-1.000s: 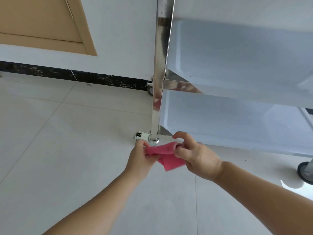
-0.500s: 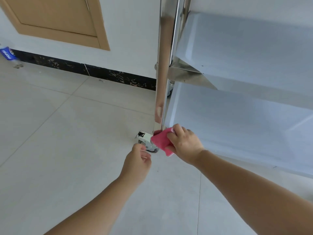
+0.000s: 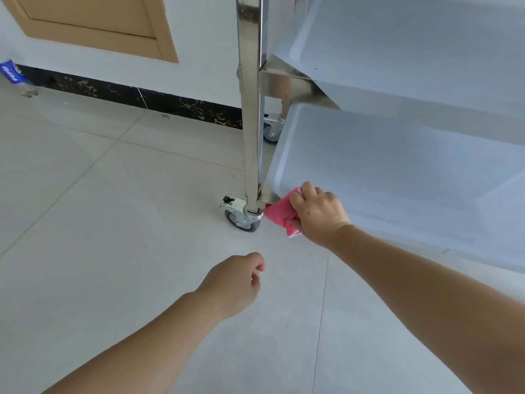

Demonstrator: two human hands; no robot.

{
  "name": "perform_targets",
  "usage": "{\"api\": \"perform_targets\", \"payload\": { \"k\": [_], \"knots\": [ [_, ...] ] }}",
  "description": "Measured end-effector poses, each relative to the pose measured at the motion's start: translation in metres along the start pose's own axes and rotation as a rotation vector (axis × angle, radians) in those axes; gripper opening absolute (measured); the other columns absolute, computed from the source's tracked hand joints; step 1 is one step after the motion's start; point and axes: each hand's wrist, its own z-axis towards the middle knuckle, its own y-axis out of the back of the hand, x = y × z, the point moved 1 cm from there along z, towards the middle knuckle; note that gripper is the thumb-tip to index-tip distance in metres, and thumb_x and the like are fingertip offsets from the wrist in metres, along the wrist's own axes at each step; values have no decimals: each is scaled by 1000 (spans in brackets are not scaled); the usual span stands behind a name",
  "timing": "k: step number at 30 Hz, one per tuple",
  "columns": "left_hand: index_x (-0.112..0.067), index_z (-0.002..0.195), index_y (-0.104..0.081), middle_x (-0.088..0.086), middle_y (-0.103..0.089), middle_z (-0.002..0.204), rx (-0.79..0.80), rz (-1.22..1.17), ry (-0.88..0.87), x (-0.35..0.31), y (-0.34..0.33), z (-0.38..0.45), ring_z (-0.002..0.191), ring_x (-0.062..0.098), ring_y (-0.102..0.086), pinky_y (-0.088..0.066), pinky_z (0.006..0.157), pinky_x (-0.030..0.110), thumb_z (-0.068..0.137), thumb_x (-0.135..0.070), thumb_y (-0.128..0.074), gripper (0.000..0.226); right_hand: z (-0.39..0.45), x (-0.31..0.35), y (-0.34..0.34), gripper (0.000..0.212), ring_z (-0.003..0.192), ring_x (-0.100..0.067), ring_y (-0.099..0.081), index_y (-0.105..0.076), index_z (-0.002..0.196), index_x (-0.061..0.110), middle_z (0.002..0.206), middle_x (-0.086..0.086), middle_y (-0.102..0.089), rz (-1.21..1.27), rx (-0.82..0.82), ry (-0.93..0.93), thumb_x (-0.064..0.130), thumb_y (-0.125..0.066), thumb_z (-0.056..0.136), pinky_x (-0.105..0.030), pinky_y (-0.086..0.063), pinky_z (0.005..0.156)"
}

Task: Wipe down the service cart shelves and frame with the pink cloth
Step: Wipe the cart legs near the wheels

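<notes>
A pale grey tiled floor [image 3: 113,223] meets a white wall with a dark marbled skirting. A shiny steel upright post [image 3: 251,137] of the service cart stands on a grey caster wheel [image 3: 241,218]. Just right of the post's foot, the right hand [image 3: 318,214] grips a folded pink cloth [image 3: 279,214] against the corner of the lowest steel shelf [image 3: 397,180]. The left hand [image 3: 235,285] hangs below the post, fingers loosely curled, holding nothing. The shelf edge seems in hand; next probably calls for sliding along it.

In view are two hands, a left [image 3: 233,282] and a right [image 3: 319,213], one pink cloth [image 3: 279,214], two shelves [image 3: 397,172], two casters [image 3: 243,218], one steel post [image 3: 250,109] and one bottle [image 3: 12,75].
</notes>
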Motion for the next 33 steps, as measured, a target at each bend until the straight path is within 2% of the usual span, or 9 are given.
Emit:
{"api": "perform_targets", "payload": {
  "k": [3, 9, 14, 19, 23, 29, 33],
  "knots": [
    [-29, 99, -49, -15, -51, 77, 45, 82, -57, -10, -11, 0, 66, 8, -48, -33, 56, 18, 88, -25, -44, 13, -19, -20, 0, 43, 48, -27, -51, -61, 81, 4, 73, -12, -55, -37, -18, 5, 34, -82, 60, -28, -43, 41],
    [-31, 97, -50, -15, -56, 88, 82, 105, -94, -37, -20, 9, 73, 11, -52, -38, 65, 22, 88, -27, -44, 11, -55, -59, 3, 44, 47, -27, -50, -60, 78, 4, 72, -13, -54, -55, -35, 4, 31, -85, 54, -29, -42, 39],
    [-31, 95, -52, -17, -52, 80, 49, 119, -112, -65, -19, 22, 64, 1, -48, -33, 54, 15, 88, -26, -46, 10, -96, -96, 7, 44, 47, -26, -50, -60, 76, 4, 71, -12, -54, -82, -44, -29, 32, -86, 54, -29, -43, 39],
    [-30, 94, -54, -17, -54, 82, 63, 131, -133, -97, -27, 32, 75, 10, -55, -41, 61, 22, 88, -26, -48, 10, -143, -140, 14, 48, 47, -26, -51, -61, 77, 4, 71, -12, -54, -121, -23, -77, 36, -88, 53, -30, -44, 39],
    [-30, 94, -55, -17, -56, 80, 80, 144, -169, -121, -37, 37, 75, 10, -57, -47, 65, 24, 88, -25, -48, 10, -175, -169, 18, 47, 46, -26, -50, -61, 77, 4, 70, -12, -54, -132, -17, -112, 35, -88, 53, -29, -42, 39],
    [-32, 91, -53, -17, -57, 81, 103, 179, -222, -159, -48, 42, 76, 11, -58, -50, 68, 27, 88, -25, -48, 9, -205, -197, 23, 44, 45, -25, -49, -61, 76, 5, 70, -11, -54, -162, 17, -154, 33, -86, 55, -28, -39, 39],
    [-31, 90, -52, -16, -56, 78, 103, 184, -246, -181, -54, 45, 73, 9, -55, -45, 64, 23, 89, -23, -48, 10, -225, -214, 25, 41, 45, -25, -49, -61, 76, 5, 70, -11, -53, -166, 36, -189, 30, -86, 54, -28, -38, 39]
  ]
}}
